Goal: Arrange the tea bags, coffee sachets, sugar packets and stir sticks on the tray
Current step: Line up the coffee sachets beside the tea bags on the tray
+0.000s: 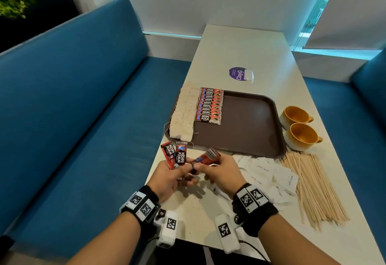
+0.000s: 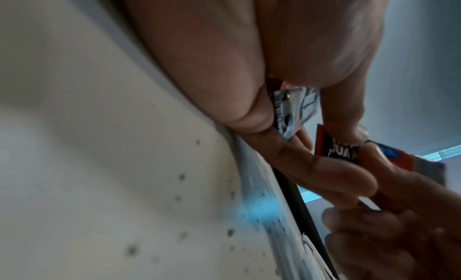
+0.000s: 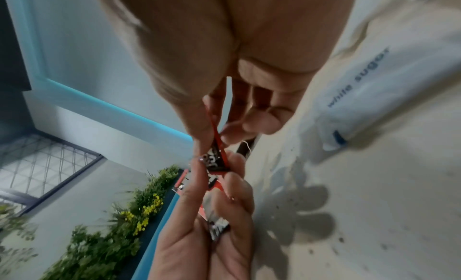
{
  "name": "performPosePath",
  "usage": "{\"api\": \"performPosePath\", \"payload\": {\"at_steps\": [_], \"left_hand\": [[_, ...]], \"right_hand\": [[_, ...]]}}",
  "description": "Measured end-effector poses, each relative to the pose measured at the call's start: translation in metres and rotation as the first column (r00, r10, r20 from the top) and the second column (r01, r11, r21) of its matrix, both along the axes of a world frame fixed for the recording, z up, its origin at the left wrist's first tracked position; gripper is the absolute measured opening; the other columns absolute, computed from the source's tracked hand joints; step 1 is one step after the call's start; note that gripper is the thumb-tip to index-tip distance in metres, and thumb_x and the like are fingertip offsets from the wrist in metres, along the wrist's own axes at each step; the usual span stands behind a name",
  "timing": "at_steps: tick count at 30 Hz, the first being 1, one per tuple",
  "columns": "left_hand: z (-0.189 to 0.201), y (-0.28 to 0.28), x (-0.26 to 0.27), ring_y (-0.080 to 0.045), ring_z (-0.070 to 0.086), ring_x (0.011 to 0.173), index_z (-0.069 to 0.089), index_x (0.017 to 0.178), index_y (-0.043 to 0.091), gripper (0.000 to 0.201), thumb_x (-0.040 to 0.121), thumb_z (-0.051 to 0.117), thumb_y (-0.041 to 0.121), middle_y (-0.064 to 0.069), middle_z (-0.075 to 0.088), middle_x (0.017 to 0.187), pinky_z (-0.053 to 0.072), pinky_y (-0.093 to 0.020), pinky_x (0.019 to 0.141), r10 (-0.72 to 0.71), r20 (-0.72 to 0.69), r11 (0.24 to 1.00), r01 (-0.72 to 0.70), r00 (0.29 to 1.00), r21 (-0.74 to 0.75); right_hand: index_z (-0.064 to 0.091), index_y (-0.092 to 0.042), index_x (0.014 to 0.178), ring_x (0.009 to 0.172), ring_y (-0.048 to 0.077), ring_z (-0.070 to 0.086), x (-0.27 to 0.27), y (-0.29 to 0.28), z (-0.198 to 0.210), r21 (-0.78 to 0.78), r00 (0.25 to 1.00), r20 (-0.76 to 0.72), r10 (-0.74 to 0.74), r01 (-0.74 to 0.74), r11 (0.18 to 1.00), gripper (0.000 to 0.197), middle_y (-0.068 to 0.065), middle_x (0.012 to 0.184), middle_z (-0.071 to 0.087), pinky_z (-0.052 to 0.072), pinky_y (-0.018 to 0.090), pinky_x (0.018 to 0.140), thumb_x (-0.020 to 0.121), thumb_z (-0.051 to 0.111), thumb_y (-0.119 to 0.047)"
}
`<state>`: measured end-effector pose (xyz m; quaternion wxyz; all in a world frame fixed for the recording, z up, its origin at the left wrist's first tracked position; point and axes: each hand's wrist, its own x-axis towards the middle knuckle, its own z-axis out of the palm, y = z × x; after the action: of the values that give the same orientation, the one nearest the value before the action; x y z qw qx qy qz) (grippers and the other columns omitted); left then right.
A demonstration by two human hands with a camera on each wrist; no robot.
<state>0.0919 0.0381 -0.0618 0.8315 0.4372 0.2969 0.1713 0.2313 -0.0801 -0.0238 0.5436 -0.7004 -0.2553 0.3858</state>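
Note:
A brown tray (image 1: 246,131) lies on the white table. Along its left side sit two rows of tea bags (image 1: 184,112) and a column of red coffee sachets (image 1: 210,105). Above the table's near edge my left hand (image 1: 177,173) holds a fan of coffee sachets (image 1: 176,156). My right hand (image 1: 211,167) pinches one red sachet (image 1: 208,156) whose near end meets the left hand's bunch. In the right wrist view that sachet (image 3: 217,150) runs between my thumb and fingers. White sugar packets (image 1: 269,172) and wooden stir sticks (image 1: 311,187) lie on the table to the right.
Two orange cups (image 1: 298,126) stand right of the tray. A purple round sticker (image 1: 239,73) is on the table behind the tray. Blue bench seats (image 1: 83,118) flank the table on both sides. A sugar packet (image 3: 369,91) lies close beside my right hand.

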Motion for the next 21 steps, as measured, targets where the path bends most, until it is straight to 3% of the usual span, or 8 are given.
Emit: {"api": "performPosePath", "payload": {"at_steps": [2, 4, 7, 9, 12, 17, 21], "left_hand": [[0.001, 0.001, 0.0, -0.032, 0.072, 0.068, 0.064, 0.115, -0.007, 0.036, 0.091, 0.065, 0.019, -0.03, 0.07, 0.096, 0.061, -0.031, 0.056, -0.002, 0.007, 1.0, 0.002, 1.0, -0.025], [0.001, 0.003, 0.0, -0.037, 0.073, 0.072, 0.061, 0.119, -0.009, 0.041, 0.095, 0.061, 0.024, -0.032, 0.069, 0.096, 0.062, -0.035, 0.058, 0.003, 0.028, 0.997, -0.001, 1.0, -0.083], [0.002, 0.004, -0.001, -0.039, 0.072, 0.072, 0.061, 0.117, -0.01, 0.043, 0.094, 0.061, 0.026, -0.031, 0.069, 0.093, 0.063, -0.037, 0.057, 0.009, 0.029, 0.994, -0.006, 1.0, -0.111], [0.001, 0.004, 0.0, -0.038, 0.071, 0.071, 0.061, 0.115, -0.011, 0.045, 0.091, 0.065, 0.026, -0.029, 0.068, 0.09, 0.062, -0.036, 0.057, 0.007, 0.025, 0.995, -0.004, 1.0, -0.097], [-0.002, 0.004, -0.002, -0.034, 0.07, 0.07, 0.065, 0.111, -0.009, 0.036, 0.091, 0.068, 0.02, -0.025, 0.068, 0.086, 0.061, -0.034, 0.06, -0.002, 0.013, 0.999, 0.003, 1.0, -0.042], [-0.006, 0.005, -0.001, -0.028, 0.066, 0.066, 0.063, 0.102, -0.003, 0.014, 0.09, 0.069, 0.002, -0.02, 0.064, 0.082, 0.057, -0.031, 0.058, -0.02, 0.008, 1.0, 0.02, 1.0, 0.009], [-0.009, 0.006, 0.0, -0.028, 0.068, 0.066, 0.06, 0.105, -0.003, 0.011, 0.094, 0.063, -0.005, -0.021, 0.067, 0.081, 0.059, -0.031, 0.058, 0.007, -0.011, 1.0, -0.007, 1.0, 0.022]], "right_hand": [[0.073, -0.001, 0.092, 0.058, 0.016, 0.061, 0.004, 0.0, 0.004, 0.078, 0.998, -0.037, -0.058, 0.061, 0.995, 0.017, 0.008, 0.076, 0.074, 0.05, 0.026, 0.053, 0.079, 0.085, -0.003], [0.075, 0.001, 0.09, 0.064, 0.018, 0.067, 0.008, 0.0, 0.008, 0.138, 0.998, -0.03, -0.05, 0.054, 0.989, 0.017, 0.009, 0.081, 0.074, 0.055, 0.028, 0.061, 0.077, 0.082, 0.009], [0.081, -0.019, 0.078, 0.081, 0.013, 0.07, 0.011, 0.0, 0.006, 0.136, 0.984, 0.178, -0.005, -0.019, 0.991, 0.035, 0.007, 0.093, 0.07, 0.057, 0.027, 0.075, 0.068, 0.083, 0.015], [0.081, -0.024, 0.074, 0.082, 0.013, 0.069, 0.011, -0.001, 0.003, 0.11, 0.977, 0.212, 0.026, -0.05, 0.993, 0.044, 0.009, 0.095, 0.068, 0.057, 0.026, 0.072, 0.069, 0.078, 0.019], [0.081, -0.017, 0.076, 0.079, 0.019, 0.07, 0.01, -0.003, -0.002, 0.098, 0.991, 0.12, 0.063, -0.075, 0.992, 0.046, 0.01, 0.091, 0.075, 0.059, 0.032, 0.066, 0.076, 0.064, 0.026], [0.079, -0.007, 0.095, 0.075, 0.019, 0.068, 0.009, -0.007, -0.003, 0.066, 0.983, 0.063, 0.175, -0.179, 0.982, 0.036, 0.013, 0.094, 0.076, 0.06, 0.035, 0.071, 0.076, 0.069, 0.023], [0.071, -0.017, 0.114, 0.085, 0.017, 0.073, 0.012, -0.01, -0.002, 0.019, 0.974, 0.043, 0.224, -0.225, 0.974, 0.058, 0.011, 0.105, 0.075, 0.062, 0.036, 0.079, 0.068, 0.079, 0.019]]}}
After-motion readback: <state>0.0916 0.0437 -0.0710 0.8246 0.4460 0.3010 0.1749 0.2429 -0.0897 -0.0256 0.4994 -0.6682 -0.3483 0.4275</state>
